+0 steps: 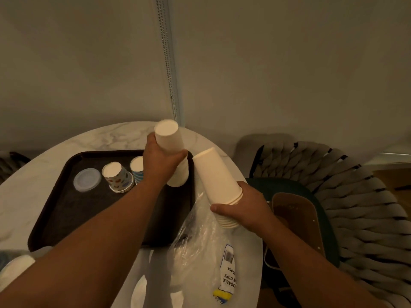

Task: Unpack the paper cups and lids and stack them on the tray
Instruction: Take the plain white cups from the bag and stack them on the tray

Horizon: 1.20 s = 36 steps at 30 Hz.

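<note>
My left hand grips a stack of plain white paper cups, bottoms up, over the right end of the dark tray. My right hand holds a second stack of white cups near its rims, tilted and bottoms up, above the clear plastic bag. On the tray stand an upside-down patterned cup stack, a blue-striped cup partly hidden by my left arm, and a stack of clear lids.
The tray lies on a round white marble table against a wall. A woven chair with a dark bag on its seat stands at the right. More white items sit at the table's lower left edge.
</note>
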### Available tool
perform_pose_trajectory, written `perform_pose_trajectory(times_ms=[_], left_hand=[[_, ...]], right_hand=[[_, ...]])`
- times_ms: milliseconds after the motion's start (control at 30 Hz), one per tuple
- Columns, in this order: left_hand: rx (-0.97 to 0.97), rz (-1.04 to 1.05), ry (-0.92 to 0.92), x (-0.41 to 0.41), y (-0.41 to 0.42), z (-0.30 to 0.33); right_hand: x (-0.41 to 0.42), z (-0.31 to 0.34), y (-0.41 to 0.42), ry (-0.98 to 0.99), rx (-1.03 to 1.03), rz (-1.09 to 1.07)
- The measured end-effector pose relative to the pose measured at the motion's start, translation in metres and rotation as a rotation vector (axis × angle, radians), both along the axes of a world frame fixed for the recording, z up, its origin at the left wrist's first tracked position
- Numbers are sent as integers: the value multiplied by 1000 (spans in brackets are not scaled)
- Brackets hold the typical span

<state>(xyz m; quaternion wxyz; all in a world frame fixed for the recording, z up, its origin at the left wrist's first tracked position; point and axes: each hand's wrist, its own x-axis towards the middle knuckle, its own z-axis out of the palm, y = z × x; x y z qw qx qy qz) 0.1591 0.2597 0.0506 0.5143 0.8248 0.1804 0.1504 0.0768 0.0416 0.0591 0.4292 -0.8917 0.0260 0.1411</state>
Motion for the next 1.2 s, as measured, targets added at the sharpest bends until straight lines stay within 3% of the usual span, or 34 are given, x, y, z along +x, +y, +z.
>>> perform_pose_trajectory(times_ms=[200,300,367,500,567,667,833,1000,1200], left_hand=[[-33,-33,100,-12,-4,-16],[-83,105,-81,-42,-10,0],[-213,118,-236,-70,-23,13],[-727,-179,-9,-97,-45,25],[-853,-235,81,-102,-45,27],[-915,-139,76,-105,-49,31],[-811,32,30,-107,-50,30],[-789,10,13,-88,-36,44],[-232,-31,-253,-26,9,85]], right_hand=[[-5,1,-7,122,370,-92],[-6,3,-7,236,612,-89],[-6,7,-5,311,702,-24],[-6,14,5,430,770,130],[-9,17,13,453,747,206],[-13,21,22,366,622,235],[-19,23,39,-60,-16,200],[-16,19,34,-89,-95,169],[-8,13,17,-31,-29,33]])
